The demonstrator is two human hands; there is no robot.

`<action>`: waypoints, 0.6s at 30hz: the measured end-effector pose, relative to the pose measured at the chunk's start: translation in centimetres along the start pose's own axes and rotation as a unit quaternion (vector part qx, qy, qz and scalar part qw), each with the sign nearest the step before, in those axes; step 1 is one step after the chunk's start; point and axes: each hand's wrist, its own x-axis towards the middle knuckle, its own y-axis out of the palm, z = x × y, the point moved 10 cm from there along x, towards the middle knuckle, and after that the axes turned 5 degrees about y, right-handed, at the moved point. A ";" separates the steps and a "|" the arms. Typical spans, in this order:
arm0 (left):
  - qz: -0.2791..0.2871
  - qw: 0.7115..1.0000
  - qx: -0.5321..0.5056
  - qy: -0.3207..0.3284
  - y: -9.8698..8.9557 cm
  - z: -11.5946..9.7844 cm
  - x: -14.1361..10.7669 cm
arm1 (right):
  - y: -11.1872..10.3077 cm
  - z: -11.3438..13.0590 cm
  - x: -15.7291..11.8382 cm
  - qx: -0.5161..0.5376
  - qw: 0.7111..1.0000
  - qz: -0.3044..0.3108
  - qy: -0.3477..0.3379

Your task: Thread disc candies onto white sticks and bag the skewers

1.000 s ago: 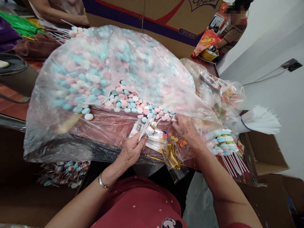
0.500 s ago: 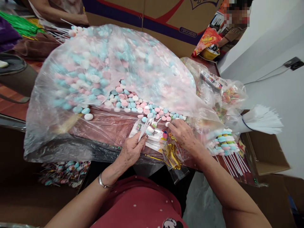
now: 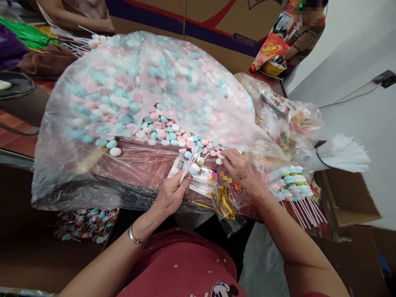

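Several thin white sticks [image 3: 188, 164] are pinched in my left hand [image 3: 172, 193], with a white and blue candy piece [image 3: 194, 169] near their middle. My right hand [image 3: 239, 167] reaches to the front edge of the loose pink, blue and white candies [image 3: 173, 133]. Its fingertips are closed at a pink candy; whether they grip it is hard to tell. A white candy [image 3: 219, 161] lies just left of those fingers. Small ring-shaped pieces [image 3: 227, 180] lie below the right hand, above a packet of gold ties [image 3: 226, 203]. Printed white packets [image 3: 202, 181] lie between my hands.
A large clear plastic bag [image 3: 123, 82] of candies covers much of the table. Finished candy skewers [image 3: 295, 183] lie at the right, near a bundle of white sticks [image 3: 343, 153]. A person [image 3: 306, 39] is at the back right; another person's arm [image 3: 83, 20] shows at top left.
My right hand has shifted slightly up and right, uncovering the ring-shaped pieces and the white candy, which now lies apart from the fingers. My left hand stays nearly still with the sticks.
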 end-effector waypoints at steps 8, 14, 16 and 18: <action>0.002 1.000 0.002 0.001 0.0 -0.4 0.0 | 2.3 -0.8 -0.4 -0.080 0.996 0.048 -0.004; 0.005 1.000 0.005 0.005 0.1 -0.2 -0.1 | 3.1 0.7 -1.3 -0.149 0.986 0.076 -0.020; 0.010 1.000 0.007 0.010 0.2 -0.2 -0.1 | 3.4 1.1 -1.3 -0.154 0.985 0.076 -0.026; 0.015 1.000 0.016 0.013 0.3 -0.3 -0.1 | 3.5 0.8 -1.0 -0.121 0.990 0.069 -0.006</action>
